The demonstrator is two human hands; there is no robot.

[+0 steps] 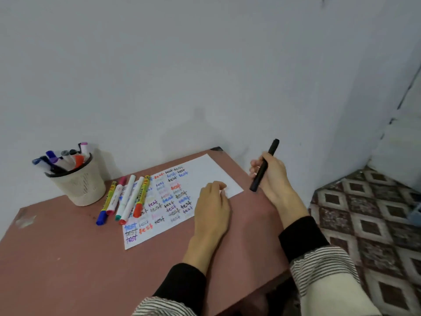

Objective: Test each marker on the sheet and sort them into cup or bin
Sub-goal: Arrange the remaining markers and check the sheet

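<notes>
gripping a black capped marker point(264, 166) off the desk's edge, right hand point(272, 176) likely heads binward; left hand point(213, 201), fingers loosely curled, steadies the white scribbled sheet point(214, 172).

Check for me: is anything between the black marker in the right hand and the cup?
Yes. The left hand, resting on the sheet, and five loose markers lie along the way from the black marker to the cup.

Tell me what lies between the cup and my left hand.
In the head view, five loose markers and the test sheet lie between the cup and left hand.
</notes>
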